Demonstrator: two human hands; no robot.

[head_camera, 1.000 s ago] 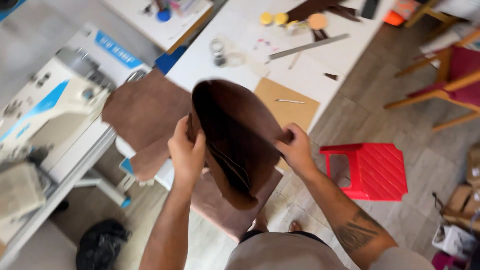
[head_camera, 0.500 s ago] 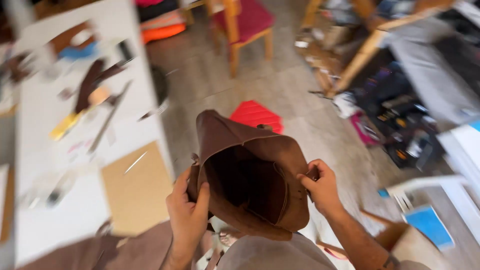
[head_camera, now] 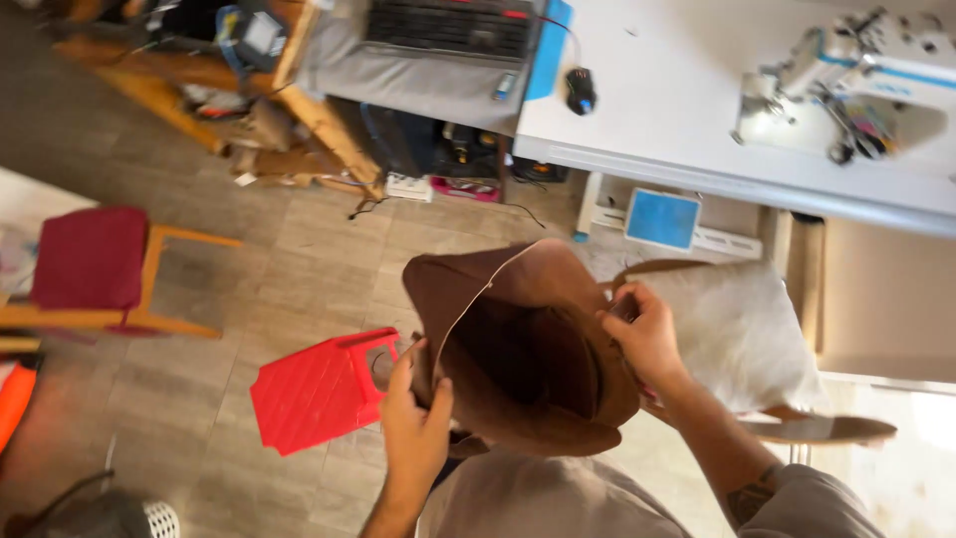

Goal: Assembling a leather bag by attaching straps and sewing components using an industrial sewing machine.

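- The floor (head_camera: 249,269) is laid in grey-brown tiles, and the red plastic stool (head_camera: 319,389) stands on it.
- Left of the stool, a wooden chair (head_camera: 95,269) with a dark red seat stands apart from it.
- Beyond the stool, a wooden frame (head_camera: 319,130) leans beside cluttered boxes.
- Up and right of the stool runs a white table (head_camera: 677,120), bearing a sewing machine (head_camera: 856,80), a dark mouse (head_camera: 580,90) and a keyboard (head_camera: 448,25).
- Right of the stool, a pale cushion (head_camera: 747,339) rests on a wooden seat.
- Bright daylight washes the far right corner.
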